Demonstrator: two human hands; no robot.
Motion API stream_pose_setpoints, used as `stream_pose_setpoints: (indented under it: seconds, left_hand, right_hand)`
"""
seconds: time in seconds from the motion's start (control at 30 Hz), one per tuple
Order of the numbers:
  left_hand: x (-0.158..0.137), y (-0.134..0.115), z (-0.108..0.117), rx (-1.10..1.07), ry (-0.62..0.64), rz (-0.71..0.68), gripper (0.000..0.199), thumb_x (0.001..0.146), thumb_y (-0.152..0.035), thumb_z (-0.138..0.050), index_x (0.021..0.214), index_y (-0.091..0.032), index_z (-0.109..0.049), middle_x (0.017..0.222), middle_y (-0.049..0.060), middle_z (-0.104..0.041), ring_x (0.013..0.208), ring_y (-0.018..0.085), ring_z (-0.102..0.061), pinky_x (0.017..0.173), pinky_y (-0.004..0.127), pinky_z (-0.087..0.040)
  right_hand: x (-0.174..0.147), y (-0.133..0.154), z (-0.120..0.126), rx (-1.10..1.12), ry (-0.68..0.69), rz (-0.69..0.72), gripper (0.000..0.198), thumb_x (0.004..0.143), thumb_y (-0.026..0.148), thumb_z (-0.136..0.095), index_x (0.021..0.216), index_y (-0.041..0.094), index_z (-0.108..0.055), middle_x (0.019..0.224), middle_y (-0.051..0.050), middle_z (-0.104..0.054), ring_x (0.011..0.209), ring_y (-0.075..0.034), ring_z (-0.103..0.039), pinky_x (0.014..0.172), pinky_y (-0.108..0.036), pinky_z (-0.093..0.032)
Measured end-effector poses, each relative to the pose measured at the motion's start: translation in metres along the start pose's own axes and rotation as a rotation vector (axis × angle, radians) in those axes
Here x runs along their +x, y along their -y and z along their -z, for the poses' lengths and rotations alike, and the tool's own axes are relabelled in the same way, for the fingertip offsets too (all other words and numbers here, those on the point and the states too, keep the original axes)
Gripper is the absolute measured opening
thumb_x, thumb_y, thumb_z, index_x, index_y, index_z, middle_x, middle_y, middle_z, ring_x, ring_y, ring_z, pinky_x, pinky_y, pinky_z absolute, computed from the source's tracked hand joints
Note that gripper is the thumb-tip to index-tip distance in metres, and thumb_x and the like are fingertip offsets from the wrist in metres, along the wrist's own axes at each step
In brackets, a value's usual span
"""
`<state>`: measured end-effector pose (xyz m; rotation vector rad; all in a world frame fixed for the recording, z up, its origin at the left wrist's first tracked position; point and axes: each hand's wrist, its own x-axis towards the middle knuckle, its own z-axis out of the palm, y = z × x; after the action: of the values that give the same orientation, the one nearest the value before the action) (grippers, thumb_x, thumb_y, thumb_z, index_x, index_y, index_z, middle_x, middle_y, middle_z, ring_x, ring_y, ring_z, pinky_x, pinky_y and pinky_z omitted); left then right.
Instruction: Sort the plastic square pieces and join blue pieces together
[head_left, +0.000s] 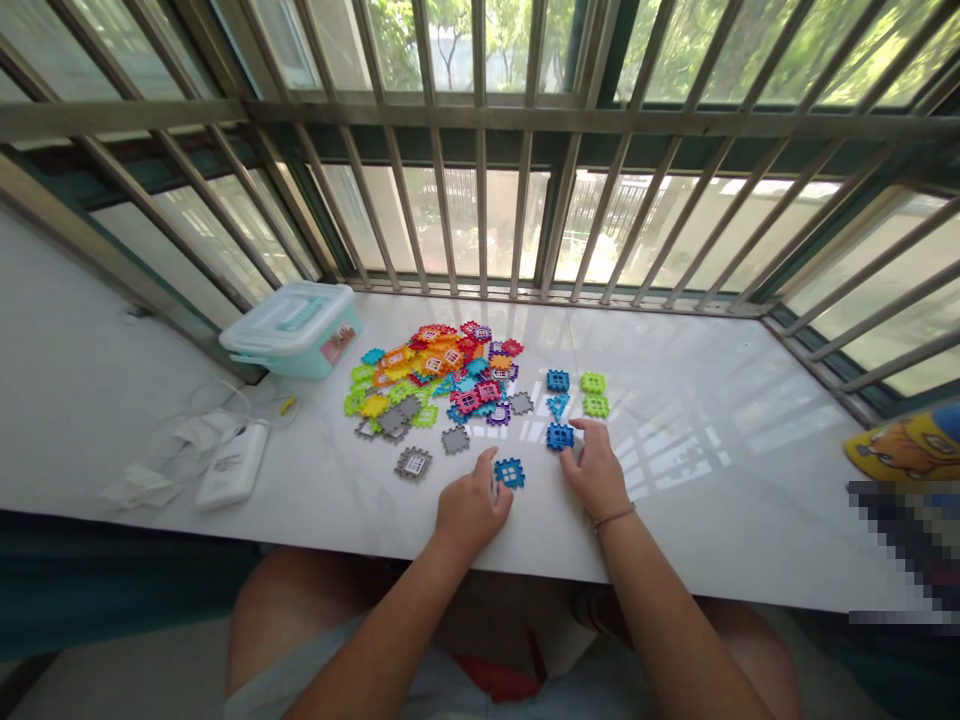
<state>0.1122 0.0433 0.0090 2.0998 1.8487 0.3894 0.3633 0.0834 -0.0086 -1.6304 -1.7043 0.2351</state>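
White marble-look sill (712,450) runs under the window bars (480,200), & we go left to right across it. Far left, near edge: a white power bank (232,465) w/ tangled white cables (187,415). Just beyond it, a pale teal storage box (292,328), lid shut. Centre, farther back: a loose pile of interlocking plastic tiles (435,375), orange, red, green, grey, pink, w/ a few grey tiles (412,462) strayed toward the near side.

Our left hand (472,510) rests on the sill, fingers loosely curled, thumb & forefinger pinching the edge of a blue window tile (509,472) that lies flat. Whether it's truly gripped or only touched we can't tell. Just right, our right hand (596,470) lies palm down, fingers half open, fingertips on a second blue tile (559,436); it seems to steady rather than lift. Beyond that hand sits a small sorted group: another blue square (557,380), a blue triangle (557,404), two green tiles (594,393), all apart from the pile. Far right edge: a yellow cartoon-print object (907,445), partly cut off.

We judge the step as picking out blue pieces & bringing two together. Next move prob. calls for lifting both off the surface, lining up the notched edges & pressing them square so the teeth mesh.
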Motion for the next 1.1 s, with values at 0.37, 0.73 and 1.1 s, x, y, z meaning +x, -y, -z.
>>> stream_pose_setpoints:
  seconds: [0.37,0.73,1.1]
  left_hand:
    - [0.001,-0.004,-0.001,0.024,0.017,-0.026,0.051,0.098,-0.058,-0.073,0.136,-0.025,-0.063,0.116,0.009,-0.081,0.1,0.029,-0.078,0.08,0.034,-0.051]
    - [0.0,0.003,0.0,-0.001,0.004,-0.125,0.033,0.113,-0.047,-0.048,0.095,-0.025,-0.064,0.089,0.006,-0.076,0.081,0.024,-0.072,0.067,0.033,-0.031]
    - [0.018,0.015,0.004,-0.586,0.035,-0.139,0.042,0.106,-0.051,-0.058,0.078,-0.021,-0.067,0.069,0.001,-0.069,0.064,0.017,-0.061,0.065,0.028,-0.037]
  right_hand:
    - [0.0,-0.003,-0.002,0.031,-0.014,-0.001,0.045,0.095,0.03,-0.06,0.139,0.022,-0.058,0.134,-0.012,-0.062,0.082,-0.02,-0.061,0.083,-0.041,-0.059]
    - [0.002,0.007,0.008,0.134,-0.125,0.053,0.028,0.096,0.021,-0.059,0.123,0.023,-0.064,0.119,-0.005,-0.064,0.062,-0.012,-0.05,0.072,-0.035,-0.054]
    - [-0.011,0.037,0.001,0.078,-0.049,0.538,0.029,0.101,0.027,-0.07,0.128,0.026,-0.06,0.117,-0.009,-0.072,0.102,-0.023,-0.075,0.08,-0.034,-0.064]
